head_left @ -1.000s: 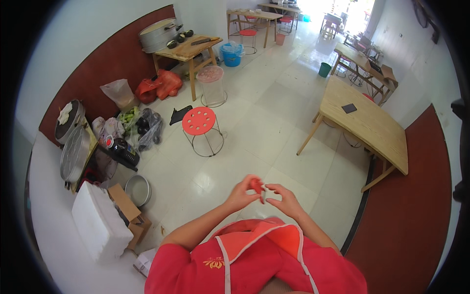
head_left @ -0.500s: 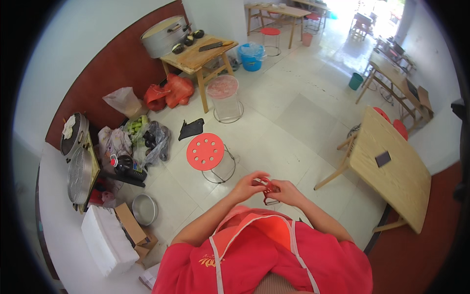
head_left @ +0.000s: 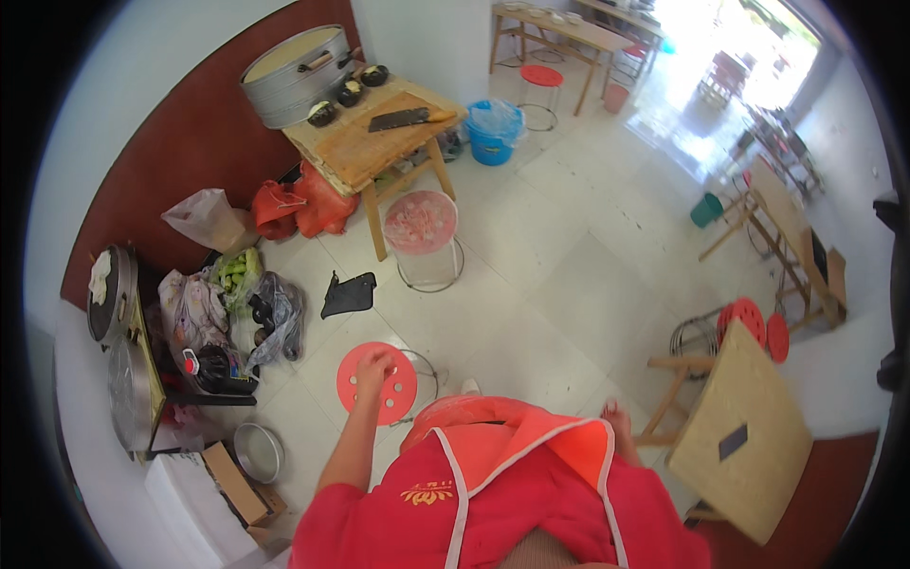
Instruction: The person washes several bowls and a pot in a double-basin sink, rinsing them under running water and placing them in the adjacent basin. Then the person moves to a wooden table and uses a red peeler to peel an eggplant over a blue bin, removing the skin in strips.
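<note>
The hands have come apart since half a second ago, when they met in front of the chest around a small red thing. Now the left hand (head_left: 373, 368) reaches down over the red stool (head_left: 377, 383), its fingers partly curled and lying against the round perforated seat; whether it has hold of anything small I cannot tell. The right hand (head_left: 616, 418) has dropped to the person's side, well apart from the red stool and near the corner of a wooden desk (head_left: 749, 446); it hangs loosely curled, and what it holds, if anything, is too small to make out. The small red thing is no longer in sight.

Beyond the red stool stands a second stool with a pink tub (head_left: 421, 222) on it holding something pale pink. Further off from the red stool, a large metal pot (head_left: 294, 76) sits on a wooden desk (head_left: 365, 142) beside a cleaver (head_left: 403, 119). A blue bucket (head_left: 493, 133) lined with plastic stands past that desk. To the left of the red stool, plastic bags (head_left: 232, 294) hold green vegetables, and an empty metal bowl (head_left: 258, 451) sits on the floor near a cardboard box (head_left: 237, 484).
</note>
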Available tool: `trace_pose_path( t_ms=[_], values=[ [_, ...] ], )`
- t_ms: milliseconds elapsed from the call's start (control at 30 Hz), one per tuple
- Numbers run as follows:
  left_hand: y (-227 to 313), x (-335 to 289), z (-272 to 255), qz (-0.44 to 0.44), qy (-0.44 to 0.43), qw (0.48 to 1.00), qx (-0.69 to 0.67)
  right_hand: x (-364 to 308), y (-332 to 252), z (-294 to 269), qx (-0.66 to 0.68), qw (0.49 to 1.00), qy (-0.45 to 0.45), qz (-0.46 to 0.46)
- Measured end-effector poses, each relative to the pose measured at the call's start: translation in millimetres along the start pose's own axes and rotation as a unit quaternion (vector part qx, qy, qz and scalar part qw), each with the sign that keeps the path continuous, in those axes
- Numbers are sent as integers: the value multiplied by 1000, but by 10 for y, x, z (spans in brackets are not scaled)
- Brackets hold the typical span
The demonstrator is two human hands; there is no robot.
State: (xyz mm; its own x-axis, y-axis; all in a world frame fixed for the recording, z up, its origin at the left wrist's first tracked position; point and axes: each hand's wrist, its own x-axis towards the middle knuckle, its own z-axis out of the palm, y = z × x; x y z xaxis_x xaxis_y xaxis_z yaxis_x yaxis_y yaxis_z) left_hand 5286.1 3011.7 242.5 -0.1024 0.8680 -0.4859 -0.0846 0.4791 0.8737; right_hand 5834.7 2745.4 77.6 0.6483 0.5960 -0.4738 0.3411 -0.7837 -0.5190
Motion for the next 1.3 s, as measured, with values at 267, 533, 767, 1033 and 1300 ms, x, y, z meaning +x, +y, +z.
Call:
trace_pose_path(
  t_ms=[267, 533, 767, 1033, 1300],
  values=[
    [1510, 2194, 1612, 105, -145, 981, 81, 655, 567, 189, 38, 989, 62, 125],
    [2194, 3321, 2367, 14, -33, 996, -82, 3390, -1710, -563, 168, 984, 61, 1],
    [2654, 4503, 2570, 33, 41, 991, -122, 5644, -4645, -1105, 52, 983, 104, -142],
    [3406, 6443, 3073, 50, 52, 961, -266, 6534, -5855, -820, 95, 980, -17, -171],
    [4367, 7696, 3768, 42, 129, 963, -234, 7453, -5856, -775, 132, 984, -111, -49]
  ],
)
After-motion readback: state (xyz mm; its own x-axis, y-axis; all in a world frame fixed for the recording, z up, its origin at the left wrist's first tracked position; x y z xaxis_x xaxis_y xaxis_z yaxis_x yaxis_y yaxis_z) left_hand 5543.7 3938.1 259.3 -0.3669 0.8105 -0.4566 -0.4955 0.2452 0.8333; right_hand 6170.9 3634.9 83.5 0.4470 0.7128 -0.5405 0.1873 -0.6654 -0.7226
